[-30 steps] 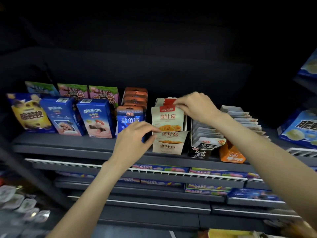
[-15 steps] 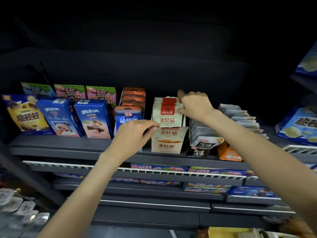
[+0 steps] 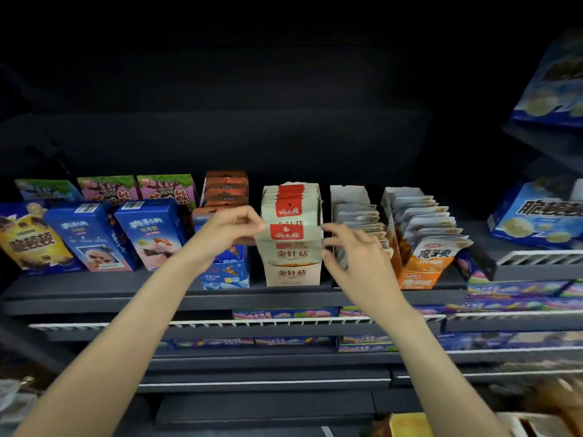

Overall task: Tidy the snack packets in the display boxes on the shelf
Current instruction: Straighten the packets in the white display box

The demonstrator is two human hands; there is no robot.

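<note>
The step in hand seems to be squaring the front cream-and-red snack packet (image 3: 288, 236) in its cream cardboard display box (image 3: 291, 274) on the dark shelf (image 3: 94, 291). Left hand (image 3: 225, 236) pinches its left edge; right hand (image 3: 353, 257), fingers loosely spread, touches the right. Next, probably press it flush.

Dark grey shelf (image 3: 94, 287) under a near-black background. At centre, cream display box (image 3: 291, 274) with orange lettering, filled with pale packets (image 3: 291, 216) banded in red. Left of it, blue box (image 3: 225, 272) patterned with pale ice-like shapes, holding brown-orange packets (image 3: 225, 187). Further left, two blue cartons (image 3: 120, 234) with white lettering and pinkish pictures, then a yellow and navy carton (image 3: 30, 238). Behind, in upper left, purple boxes (image 3: 138, 190) topped with green. Right of centre, orange box (image 3: 422, 269) of grey-white packets (image 3: 426, 216). At far right, blue packs (image 3: 536, 216) dotted with pale rounds.
</note>
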